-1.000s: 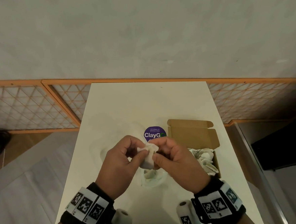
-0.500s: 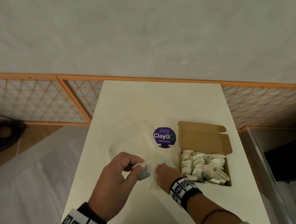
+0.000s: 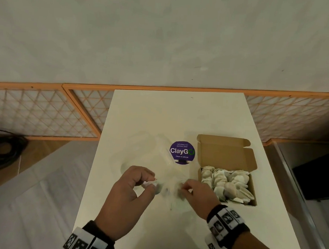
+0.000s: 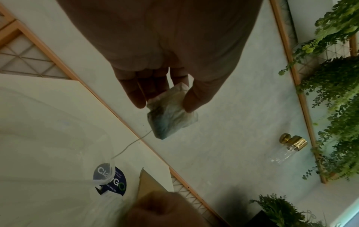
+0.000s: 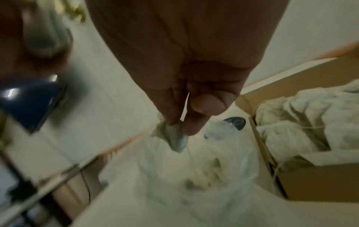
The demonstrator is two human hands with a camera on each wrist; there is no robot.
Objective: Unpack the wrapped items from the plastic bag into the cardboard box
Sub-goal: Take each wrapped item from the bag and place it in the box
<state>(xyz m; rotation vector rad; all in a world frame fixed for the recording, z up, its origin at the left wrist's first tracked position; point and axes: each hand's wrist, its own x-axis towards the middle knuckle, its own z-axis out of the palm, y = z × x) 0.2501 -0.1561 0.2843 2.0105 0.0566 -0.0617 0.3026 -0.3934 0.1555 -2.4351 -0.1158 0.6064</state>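
My left hand point(image 3: 150, 184) pinches a small white wrapped item point(image 4: 172, 118) between thumb and fingers, and a thin string trails from it. My right hand point(image 3: 182, 189) pinches a second wrapped item point(image 5: 173, 136), also on a string, just above the clear plastic bag point(image 5: 194, 176). The bag point(image 3: 153, 158) lies crumpled on the white table between my hands and beyond them. The open cardboard box point(image 3: 252, 190) stands to the right and holds several wrapped items point(image 3: 225, 182). Both hands hover low over the table, a short gap apart.
A round purple ClayGo sticker point(image 3: 182, 152) lies on the table point(image 3: 180, 113) just left of the box lid point(image 3: 225, 154). An orange lattice fence point(image 3: 43, 112) runs behind the table. Black cables point(image 3: 0, 149) lie on the floor at left.
One second ago both hands held one wrapped item together, raised towards the camera. They have since dropped and parted: the left keeps that item, and the right now pinches another at the bag.
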